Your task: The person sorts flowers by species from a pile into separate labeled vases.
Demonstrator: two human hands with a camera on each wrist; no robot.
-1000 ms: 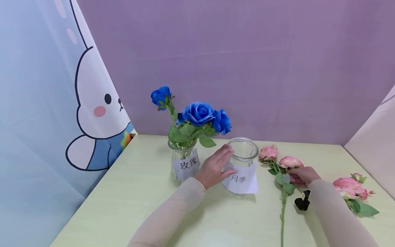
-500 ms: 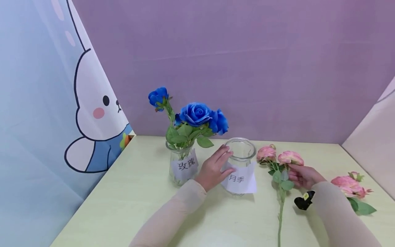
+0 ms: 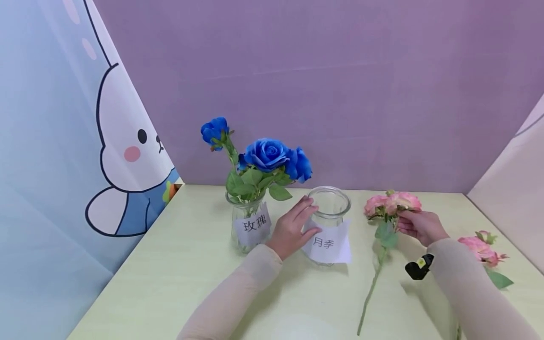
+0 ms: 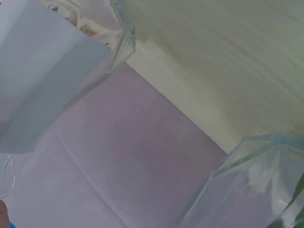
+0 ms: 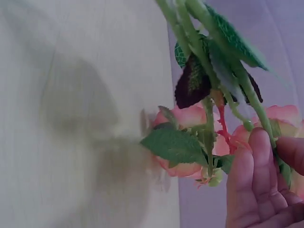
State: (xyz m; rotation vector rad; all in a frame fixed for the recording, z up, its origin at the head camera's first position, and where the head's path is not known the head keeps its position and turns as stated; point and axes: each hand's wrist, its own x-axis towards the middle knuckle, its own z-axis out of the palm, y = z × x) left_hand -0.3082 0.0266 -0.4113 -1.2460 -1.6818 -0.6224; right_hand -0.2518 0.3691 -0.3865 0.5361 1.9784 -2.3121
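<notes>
My left hand [image 3: 293, 229] touches the left side of a clear glass jar [image 3: 348, 205], its fingers extended at the rim and its thumb over the jar's white paper label [image 3: 333, 252]. Nothing stands in that jar. To its right, my right hand [image 3: 420, 226] pinches a branched pink flower [image 3: 403, 202] just below the blooms. Its long green stem [image 3: 371, 288] slants toward the front of the table. In the right wrist view, thumb and fingers [image 5: 260, 161] press a thin green stem, with leaves [image 5: 175, 145] and pink petals [image 5: 183, 116] close by.
A second glass jar [image 3: 233, 236] with a handwritten label [image 3: 253, 227] stands left, holding several blue roses [image 3: 268, 153]. Another pink flower [image 3: 480, 248] lies far right, partly behind the right sleeve [image 3: 471, 283]. A purple backdrop [image 3: 297, 85] rises behind the table.
My right hand has lifted the blooms of the pink flower somewhat, and its stem end has swung left. My left hand stays at the jar. The head view has shifted slightly.
</notes>
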